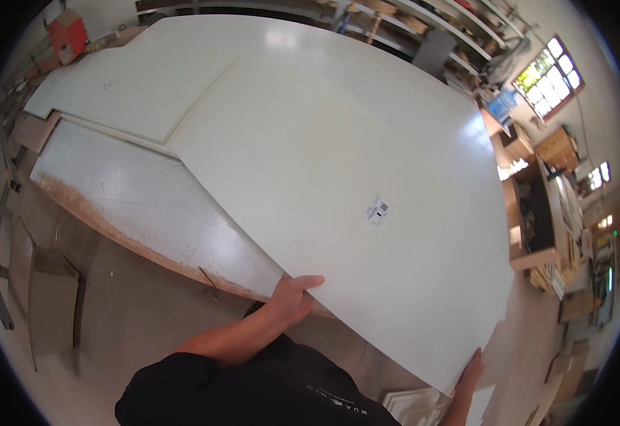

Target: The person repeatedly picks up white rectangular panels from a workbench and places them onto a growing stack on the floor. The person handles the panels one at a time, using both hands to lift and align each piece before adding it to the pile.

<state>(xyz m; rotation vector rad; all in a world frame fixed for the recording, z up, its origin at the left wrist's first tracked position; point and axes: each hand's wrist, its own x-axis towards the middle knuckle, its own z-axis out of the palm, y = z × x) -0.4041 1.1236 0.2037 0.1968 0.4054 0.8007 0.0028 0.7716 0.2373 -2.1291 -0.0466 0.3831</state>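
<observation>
A large white panel [338, 156] with a small printed label [377, 211] lies at a slant across the worktable. My left hand [294, 299] is closed round the panel's near edge, thumb on top and fingers out of sight underneath. At the near right corner my right hand [472, 370] grips the panel's edge, its fingers partly hidden. The panel's near right part sticks out past the table [139, 192], whose scratched top and worn brown front edge show at left. Beside the panel, on the far left, lies another white panel [139, 92].
A brown board or carton [53, 305] stands on the floor at left. Shelves with boards [409, 21] line the back wall. On the right are a blue water bottle [502, 105] and a wooden cabinet [537, 213]. White framed pieces [413, 406] stand low near my right arm.
</observation>
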